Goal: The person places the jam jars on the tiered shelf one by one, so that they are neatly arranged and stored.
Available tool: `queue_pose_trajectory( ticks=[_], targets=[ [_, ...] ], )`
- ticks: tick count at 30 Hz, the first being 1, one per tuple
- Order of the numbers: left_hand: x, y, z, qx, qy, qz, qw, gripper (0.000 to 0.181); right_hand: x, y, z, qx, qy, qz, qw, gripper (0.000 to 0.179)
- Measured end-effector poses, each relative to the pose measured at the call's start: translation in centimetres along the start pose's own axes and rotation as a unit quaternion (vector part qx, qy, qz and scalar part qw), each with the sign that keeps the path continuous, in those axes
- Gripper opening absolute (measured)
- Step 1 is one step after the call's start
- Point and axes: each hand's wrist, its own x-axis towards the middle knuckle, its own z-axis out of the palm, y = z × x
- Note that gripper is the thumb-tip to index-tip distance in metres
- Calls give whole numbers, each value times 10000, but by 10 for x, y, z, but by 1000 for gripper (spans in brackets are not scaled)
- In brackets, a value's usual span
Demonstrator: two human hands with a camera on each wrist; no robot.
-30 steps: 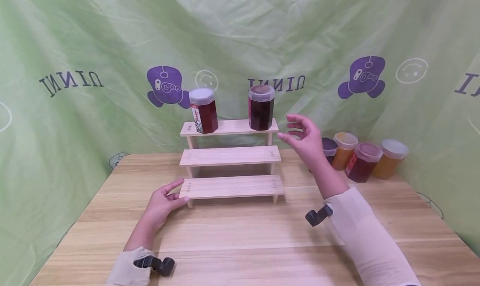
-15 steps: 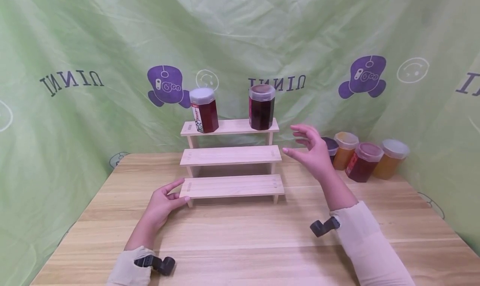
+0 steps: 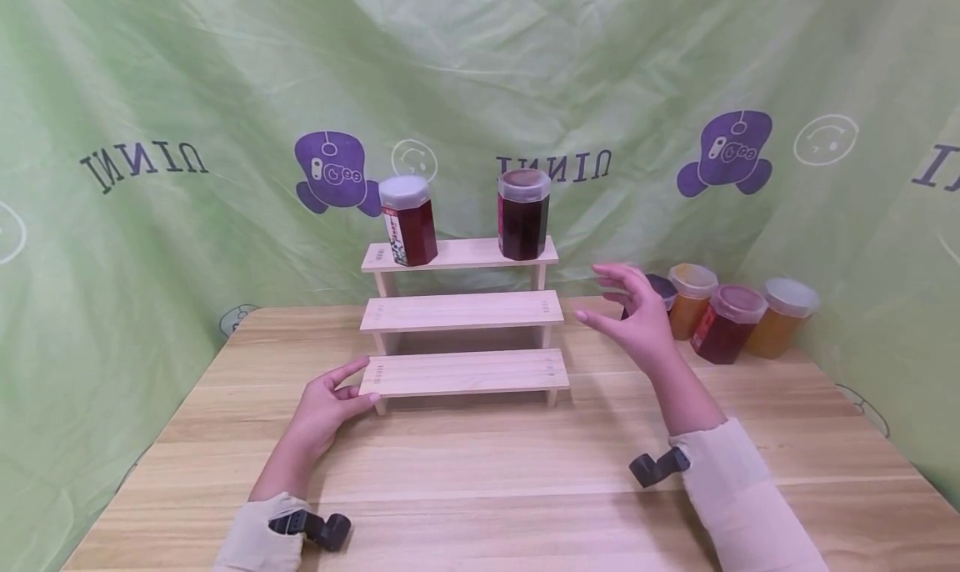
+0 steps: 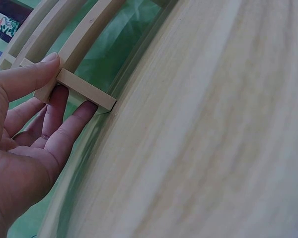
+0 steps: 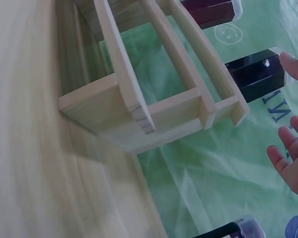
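Note:
A three-step wooden display stand [image 3: 465,373] stands on the table. My left hand [image 3: 326,409] grips the left end of its lowest step; in the left wrist view the thumb [image 4: 37,77] lies on the step's edge and fingers reach around the side support [image 4: 87,89]. Two lidded jars stand upright on the top step: a red jar [image 3: 414,232] with a white label on the left, and a dark jar [image 3: 522,226] on the right. My right hand [image 3: 637,318] hovers right of the stand, fingers spread and slightly bent, holding nothing.
Right of the stand, several more jars cluster on the table: a dark purple jar [image 3: 662,288] partly behind my right hand, an orange jar [image 3: 686,309], a red jar [image 3: 723,330] and a yellow jar [image 3: 780,326]. A green printed curtain [image 3: 465,72] hangs behind the table [image 3: 465,489].
My right hand has moved right and down, away from the dark jar on the top step toward the jar cluster. My left hand, the stand and the jars stay in place.

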Motion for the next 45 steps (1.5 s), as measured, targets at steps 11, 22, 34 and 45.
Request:
queue_pose_trajectory(
  ticks=[11, 22, 34, 45],
  targets=[
    [0, 2, 1, 19, 27, 8, 10000, 72, -6, 27, -11, -260, 150, 172, 9994, 66],
    [-1, 2, 1, 11, 90, -18, 10000, 72, -13, 33, -26, -591, 210, 799, 9948, 70],
    [0, 1, 0, 79, 105, -26, 9999, 72, -20, 43, -43, -333, 438, 727, 9958, 65],
    [0, 1, 0, 140, 127, -25, 9998, 72, -24, 57, -55, -1059, 697, 750, 9891, 66]
  ],
)
